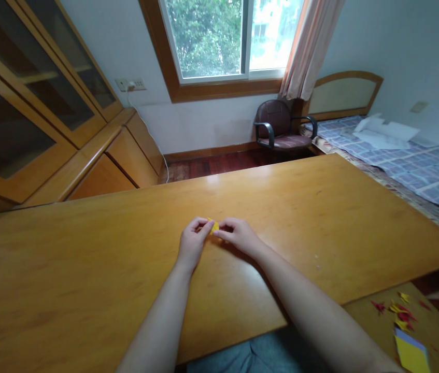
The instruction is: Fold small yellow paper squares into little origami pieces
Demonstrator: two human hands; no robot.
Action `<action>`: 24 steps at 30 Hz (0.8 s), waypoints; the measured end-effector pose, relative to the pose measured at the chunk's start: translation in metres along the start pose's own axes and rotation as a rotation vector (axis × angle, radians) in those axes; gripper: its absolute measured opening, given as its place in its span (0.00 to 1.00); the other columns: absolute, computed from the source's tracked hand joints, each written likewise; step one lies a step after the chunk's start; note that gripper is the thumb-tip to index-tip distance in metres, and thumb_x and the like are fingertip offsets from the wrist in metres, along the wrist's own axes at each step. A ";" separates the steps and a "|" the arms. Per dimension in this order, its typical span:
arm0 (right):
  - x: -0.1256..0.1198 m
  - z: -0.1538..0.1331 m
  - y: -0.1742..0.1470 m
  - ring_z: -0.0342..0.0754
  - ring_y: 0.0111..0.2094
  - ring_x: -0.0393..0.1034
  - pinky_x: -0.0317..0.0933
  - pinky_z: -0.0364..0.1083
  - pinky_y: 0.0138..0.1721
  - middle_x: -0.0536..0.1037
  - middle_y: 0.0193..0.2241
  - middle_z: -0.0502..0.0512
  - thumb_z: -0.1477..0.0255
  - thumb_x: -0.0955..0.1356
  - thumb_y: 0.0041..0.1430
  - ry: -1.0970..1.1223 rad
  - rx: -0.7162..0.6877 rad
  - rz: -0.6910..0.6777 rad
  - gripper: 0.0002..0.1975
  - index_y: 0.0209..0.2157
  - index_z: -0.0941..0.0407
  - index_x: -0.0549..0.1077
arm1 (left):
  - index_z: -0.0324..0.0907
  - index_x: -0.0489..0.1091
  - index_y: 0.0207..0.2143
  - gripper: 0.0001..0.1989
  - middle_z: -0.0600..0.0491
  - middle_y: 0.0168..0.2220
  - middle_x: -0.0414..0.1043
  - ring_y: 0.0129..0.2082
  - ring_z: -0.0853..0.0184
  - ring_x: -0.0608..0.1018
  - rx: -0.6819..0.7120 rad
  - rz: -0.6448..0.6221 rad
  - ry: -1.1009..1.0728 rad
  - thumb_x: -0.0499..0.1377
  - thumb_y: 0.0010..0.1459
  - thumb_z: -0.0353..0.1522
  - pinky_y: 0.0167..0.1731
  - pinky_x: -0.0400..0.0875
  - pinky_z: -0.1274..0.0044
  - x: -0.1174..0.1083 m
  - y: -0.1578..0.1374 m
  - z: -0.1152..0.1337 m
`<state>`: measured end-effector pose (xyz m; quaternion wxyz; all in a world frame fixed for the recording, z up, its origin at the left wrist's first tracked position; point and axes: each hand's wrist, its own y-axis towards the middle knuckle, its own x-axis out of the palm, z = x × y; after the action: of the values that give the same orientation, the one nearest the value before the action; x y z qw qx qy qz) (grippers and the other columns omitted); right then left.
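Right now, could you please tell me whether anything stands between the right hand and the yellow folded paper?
Nothing visible does: the right hand is at the yellow folded paper, which the left hand holds.

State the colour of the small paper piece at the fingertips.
The small paper piece is yellow, shown in the head view.

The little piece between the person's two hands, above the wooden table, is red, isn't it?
Not quite: the little piece is yellow, not red, as the head view shows. It is indeed between the left hand and the right hand, above the wooden table.
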<state>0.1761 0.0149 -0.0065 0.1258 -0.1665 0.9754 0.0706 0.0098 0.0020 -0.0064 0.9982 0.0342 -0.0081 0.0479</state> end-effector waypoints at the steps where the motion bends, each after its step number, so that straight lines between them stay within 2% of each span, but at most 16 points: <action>1: 0.001 0.000 0.000 0.44 0.29 0.68 0.59 0.42 0.33 0.78 0.26 0.51 0.65 0.72 0.57 -0.011 0.010 -0.002 0.10 0.31 0.58 0.79 | 0.40 0.73 0.28 0.10 0.56 0.28 0.72 0.31 0.69 0.72 -0.008 0.004 -0.019 0.67 0.52 0.38 0.35 0.66 0.79 0.000 0.000 -0.002; 7: -0.002 0.003 0.002 0.43 0.27 0.67 0.59 0.42 0.31 0.77 0.25 0.50 0.64 0.69 0.59 0.096 0.037 -0.001 0.12 0.30 0.58 0.78 | 0.39 0.73 0.29 0.12 0.57 0.26 0.70 0.28 0.72 0.70 -0.040 0.040 -0.135 0.67 0.52 0.39 0.32 0.65 0.80 -0.001 0.004 -0.008; 16: -0.003 0.001 0.003 0.42 0.24 0.66 0.58 0.42 0.30 0.74 0.22 0.48 0.64 0.66 0.62 0.124 0.057 0.103 0.13 0.28 0.57 0.74 | 0.39 0.74 0.30 0.15 0.56 0.27 0.72 0.27 0.71 0.73 -0.095 0.099 -0.154 0.69 0.47 0.41 0.31 0.69 0.80 0.003 0.003 0.000; 21: -0.002 0.001 0.003 0.42 0.25 0.66 0.58 0.42 0.30 0.74 0.22 0.48 0.65 0.66 0.63 0.072 0.027 0.077 0.13 0.27 0.57 0.74 | 0.40 0.73 0.34 0.16 0.56 0.29 0.73 0.26 0.71 0.73 -0.067 -0.005 -0.065 0.69 0.48 0.40 0.29 0.69 0.79 0.003 0.002 0.005; 24: -0.002 0.002 0.003 0.42 0.25 0.66 0.58 0.42 0.31 0.74 0.22 0.48 0.64 0.66 0.63 0.077 0.019 0.073 0.13 0.28 0.57 0.74 | 0.39 0.74 0.33 0.14 0.56 0.26 0.72 0.26 0.71 0.73 -0.046 -0.090 0.032 0.68 0.51 0.40 0.30 0.67 0.80 0.002 0.002 0.005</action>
<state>0.1775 0.0190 -0.0070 0.0868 -0.1319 0.9857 0.0594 0.0112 0.0037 -0.0013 0.9999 0.0109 0.0085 0.0035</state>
